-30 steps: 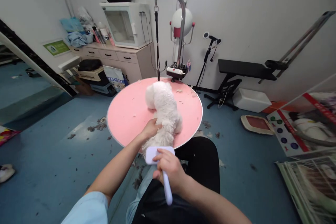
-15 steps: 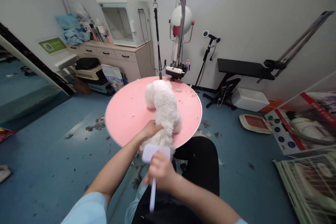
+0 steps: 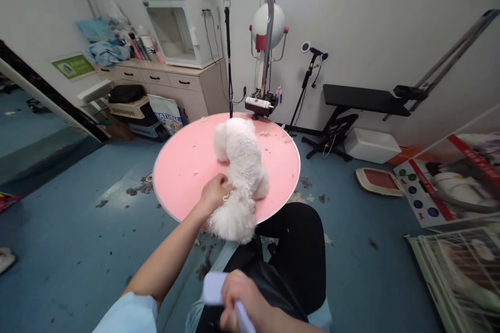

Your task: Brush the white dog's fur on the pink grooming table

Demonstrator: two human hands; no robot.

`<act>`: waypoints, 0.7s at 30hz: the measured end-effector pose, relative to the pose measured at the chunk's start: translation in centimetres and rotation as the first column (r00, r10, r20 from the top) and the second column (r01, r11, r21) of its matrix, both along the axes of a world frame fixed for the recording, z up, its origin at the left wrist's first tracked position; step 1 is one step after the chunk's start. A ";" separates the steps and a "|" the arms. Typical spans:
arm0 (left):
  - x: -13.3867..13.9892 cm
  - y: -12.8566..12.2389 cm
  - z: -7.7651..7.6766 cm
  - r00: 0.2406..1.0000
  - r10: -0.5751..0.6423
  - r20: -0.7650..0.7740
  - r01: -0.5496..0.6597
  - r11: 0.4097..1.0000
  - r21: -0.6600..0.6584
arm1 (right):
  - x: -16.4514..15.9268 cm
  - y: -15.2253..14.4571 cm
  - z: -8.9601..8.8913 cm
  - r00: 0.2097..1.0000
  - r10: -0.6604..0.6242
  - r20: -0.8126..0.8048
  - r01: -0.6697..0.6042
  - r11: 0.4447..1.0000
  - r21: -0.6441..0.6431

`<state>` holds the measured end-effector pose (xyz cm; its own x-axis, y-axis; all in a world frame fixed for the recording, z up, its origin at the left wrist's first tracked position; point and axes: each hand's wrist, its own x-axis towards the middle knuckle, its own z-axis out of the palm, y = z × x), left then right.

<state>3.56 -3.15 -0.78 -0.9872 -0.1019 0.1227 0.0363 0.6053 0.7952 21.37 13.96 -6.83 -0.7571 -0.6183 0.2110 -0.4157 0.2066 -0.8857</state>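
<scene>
A fluffy white dog (image 3: 242, 153) lies on the round pink grooming table (image 3: 177, 161), its head towards the far side. My left hand (image 3: 215, 191) is closed at the dog's rear, its fingers partly buried in the coat. Below it, a fluffed-out bunch of the dog's fur, perhaps the tail, spreads over the table's near edge. My right hand (image 3: 244, 299) is wrapped around the handle of a lavender pet slicker brush (image 3: 213, 287). The brush is low over my lap, apart from the dog. Its bristles are hidden from view.
A metal grooming arm (image 3: 269, 36) with a hanging black strap (image 3: 229, 62) rises behind the table. Tufts of cut hair (image 3: 140, 187) lie on the blue floor. A black folding table (image 3: 363, 100) and a wire cage (image 3: 464, 270) stand to the right.
My right hand has brought the brush down, away from the dog's fur towards my lap. My left hand has shifted slightly up and left, and the fur bunch below it now shows fully.
</scene>
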 end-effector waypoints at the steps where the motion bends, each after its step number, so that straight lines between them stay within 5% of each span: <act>1: 0.8 0.0 0.1 0.989 0.075 -0.128 -0.088 0.992 -0.095 | 0.5 1.0 -0.1 0.991 -0.106 0.078 0.104 0.994 0.036; 2: 1.6 0.2 0.1 0.963 0.103 -0.249 -0.142 0.979 -0.145 | 0.7 2.1 -0.2 0.970 -0.202 0.135 0.191 0.978 0.089; 4: 3.3 1.2 -0.6 0.945 -0.018 -0.327 -0.051 0.978 -0.201 | 0.5 3.8 -0.3 0.934 -0.271 0.234 0.224 0.952 0.209; 7: 4.9 3.0 -3.1 0.948 -0.072 -0.310 -0.037 0.942 -0.332 | -0.1 5.2 -1.1 0.922 -0.187 0.338 0.064 0.937 0.343; 11: 4.3 2.8 -6.7 0.931 -0.043 -0.363 -0.074 0.950 -0.303 | -2.1 6.0 -1.6 0.969 -0.051 0.242 -0.031 0.946 0.323; 14: 3.4 0.9 -8.0 0.910 -0.068 -0.410 -0.031 0.973 -0.229 | -4.9 6.9 -0.6 0.954 -0.244 0.172 0.221 0.965 0.140; 17: 2.8 -0.5 -8.0 0.908 -0.035 -0.416 -0.028 0.989 -0.145 | -7.1 7.4 0.5 0.852 -0.456 0.258 0.478 0.878 -0.025; 21: 2.2 -0.6 -7.0 0.920 -0.027 -0.391 0.001 0.998 -0.067 | -7.6 6.6 0.6 0.832 -0.493 0.254 0.517 0.855 -0.032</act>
<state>5.75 -3.75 -7.78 -0.8603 -0.0671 0.5053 0.3459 0.6514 0.6754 13.76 20.54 -6.24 -0.9920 -0.1220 0.0311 -0.0601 0.2416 -0.9685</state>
